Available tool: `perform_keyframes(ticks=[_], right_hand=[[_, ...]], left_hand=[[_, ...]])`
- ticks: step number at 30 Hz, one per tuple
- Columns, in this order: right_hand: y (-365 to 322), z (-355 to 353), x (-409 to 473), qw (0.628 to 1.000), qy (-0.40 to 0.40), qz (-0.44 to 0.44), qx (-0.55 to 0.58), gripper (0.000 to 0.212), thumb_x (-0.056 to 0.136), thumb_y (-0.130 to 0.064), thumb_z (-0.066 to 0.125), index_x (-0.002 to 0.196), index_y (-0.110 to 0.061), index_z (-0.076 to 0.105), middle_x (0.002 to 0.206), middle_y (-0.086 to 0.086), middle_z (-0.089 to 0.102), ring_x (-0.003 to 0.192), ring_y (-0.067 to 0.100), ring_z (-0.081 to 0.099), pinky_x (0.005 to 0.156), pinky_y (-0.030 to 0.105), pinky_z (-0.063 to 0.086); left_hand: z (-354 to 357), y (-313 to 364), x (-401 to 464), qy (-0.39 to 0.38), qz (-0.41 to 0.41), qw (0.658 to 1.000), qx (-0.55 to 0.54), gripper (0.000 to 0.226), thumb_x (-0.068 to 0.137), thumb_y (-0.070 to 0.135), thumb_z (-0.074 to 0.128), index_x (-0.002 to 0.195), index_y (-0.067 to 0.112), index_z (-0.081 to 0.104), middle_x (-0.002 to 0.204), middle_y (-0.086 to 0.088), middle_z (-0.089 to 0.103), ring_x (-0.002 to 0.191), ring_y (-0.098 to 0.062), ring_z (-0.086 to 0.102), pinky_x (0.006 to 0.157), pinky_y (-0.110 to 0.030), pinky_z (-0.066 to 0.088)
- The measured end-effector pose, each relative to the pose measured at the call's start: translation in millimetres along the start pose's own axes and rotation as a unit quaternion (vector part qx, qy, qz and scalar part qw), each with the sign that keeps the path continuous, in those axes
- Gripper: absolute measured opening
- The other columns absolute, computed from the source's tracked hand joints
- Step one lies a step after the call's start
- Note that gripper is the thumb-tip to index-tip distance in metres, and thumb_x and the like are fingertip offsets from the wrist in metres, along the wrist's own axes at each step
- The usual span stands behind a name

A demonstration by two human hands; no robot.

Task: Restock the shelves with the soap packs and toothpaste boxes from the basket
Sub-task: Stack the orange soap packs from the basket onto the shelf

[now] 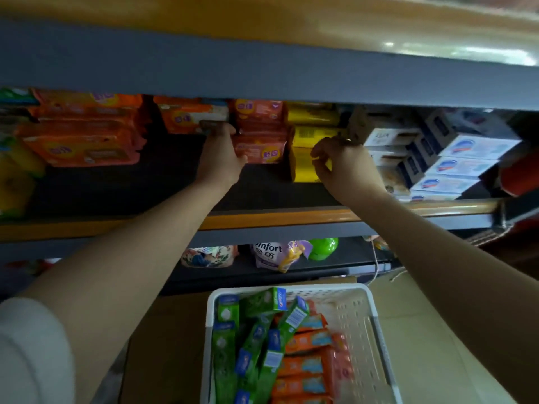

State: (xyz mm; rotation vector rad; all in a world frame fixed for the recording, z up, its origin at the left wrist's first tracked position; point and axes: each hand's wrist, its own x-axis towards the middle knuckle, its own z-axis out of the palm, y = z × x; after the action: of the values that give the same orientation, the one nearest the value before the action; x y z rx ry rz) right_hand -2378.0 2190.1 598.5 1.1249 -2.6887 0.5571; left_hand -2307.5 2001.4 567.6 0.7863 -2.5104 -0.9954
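Both hands reached into shelf [291,220] at 12 o'clock. Left hand [220,158] closed on orange soap packs [259,141], squaring stack. Right hand [341,167] half-curled against yellow packs [306,135], likely steadying; grip unclear. Basket [376,330] at 6 o'clock held toothpaste boxes [256,339], more soap.

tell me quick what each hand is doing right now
Left hand: closed in a grip on the stacked orange plastic soap packs on the shelf.
Right hand: fingers curled against the yellow soap packs; whether it holds one cannot be told.
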Motion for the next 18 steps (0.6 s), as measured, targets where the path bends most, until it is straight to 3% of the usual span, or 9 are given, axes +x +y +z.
perform_keyframes(ticks=[3,5,8,10,12,14,16,18], right_hand=[[6,-1,-30,1.0,-0.015,0.005,0.01,0.015,0.084,-0.01,0.057,0.095,-0.006,0.066,0.093,0.018,0.068,0.079,0.038,0.065,0.064,0.045,0.055],[7,-2,-51,1.0,-0.02,0.006,0.02,0.013,0.083,-0.01,0.058,0.091,-0.004,0.066,0.089,0.019,0.068,0.072,0.039,0.064,0.058,0.045,0.054],[4,-4,-82,0.998,-0.028,0.042,0.045,0.015,0.085,-0.009,0.059,0.098,-0.003,0.064,0.108,0.022,0.062,0.067,0.04,0.062,0.055,0.037,0.049],[2,-3,-99,0.995,-0.033,0.076,0.046,0.026,0.087,-0.012,0.06,0.111,-0.005,0.058,0.124,0.018,0.053,0.069,0.039,0.062,0.054,0.04,0.05],[0,0,-115,0.993,-0.021,0.104,0.049,0.03,0.086,-0.013,0.06,0.115,-0.006,0.054,0.125,0.017,0.049,0.07,0.039,0.062,0.05,0.042,0.05],[1,9,-137,0.989,-0.043,0.125,0.066,0.025,0.086,-0.013,0.06,0.109,-0.006,0.056,0.117,0.017,0.055,0.076,0.039,0.062,0.053,0.043,0.05],[7,26,-165,0.976,-0.125,0.16,0.073,0.017,0.086,-0.015,0.058,0.102,-0.008,0.059,0.103,0.015,0.064,0.084,0.038,0.063,0.064,0.043,0.052],[15,43,-195,0.941,-0.259,0.211,0.051,0.018,0.088,-0.017,0.053,0.104,-0.013,0.06,0.103,0.01,0.067,0.094,0.032,0.063,0.076,0.038,0.051]], left_hand=[[-2,7,-3,-0.014,-0.008,1.0,0.004,0.057,0.084,0.013,0.064,0.134,0.007,0.037,0.137,-0.016,0.046,0.128,-0.029,0.043,0.103,-0.036,0.037],[-8,11,-13,0.014,0.028,0.998,0.049,0.057,0.084,0.016,0.064,0.133,0.007,0.038,0.139,-0.018,0.042,0.129,-0.033,0.039,0.104,-0.04,0.035],[-18,13,-45,0.059,0.191,0.976,0.089,0.041,0.081,0.014,0.06,0.12,0.004,0.051,0.127,-0.02,0.049,0.118,-0.037,0.045,0.099,-0.041,0.038],[-18,14,-75,0.041,0.282,0.954,0.088,0.033,0.08,0.015,0.055,0.112,0.006,0.056,0.116,-0.018,0.056,0.107,-0.033,0.051,0.091,-0.036,0.038],[-11,12,-108,-0.005,0.339,0.938,0.072,0.029,0.08,0.015,0.051,0.108,0.009,0.055,0.107,-0.016,0.059,0.099,-0.026,0.05,0.084,-0.032,0.037],[2,5,-141,-0.101,0.357,0.927,0.061,0.024,0.081,0.014,0.049,0.105,0.012,0.054,0.103,-0.012,0.06,0.095,-0.023,0.052,0.079,-0.029,0.039],[18,-9,-172,-0.209,0.323,0.92,0.07,0.021,0.084,0.013,0.052,0.104,0.011,0.058,0.102,-0.009,0.061,0.094,-0.024,0.058,0.074,-0.027,0.043],[33,-23,-196,-0.309,0.258,0.911,0.087,0.025,0.089,0.019,0.046,0.108,0.009,0.06,0.107,-0.009,0.06,0.095,-0.027,0.06,0.072,-0.032,0.047]])
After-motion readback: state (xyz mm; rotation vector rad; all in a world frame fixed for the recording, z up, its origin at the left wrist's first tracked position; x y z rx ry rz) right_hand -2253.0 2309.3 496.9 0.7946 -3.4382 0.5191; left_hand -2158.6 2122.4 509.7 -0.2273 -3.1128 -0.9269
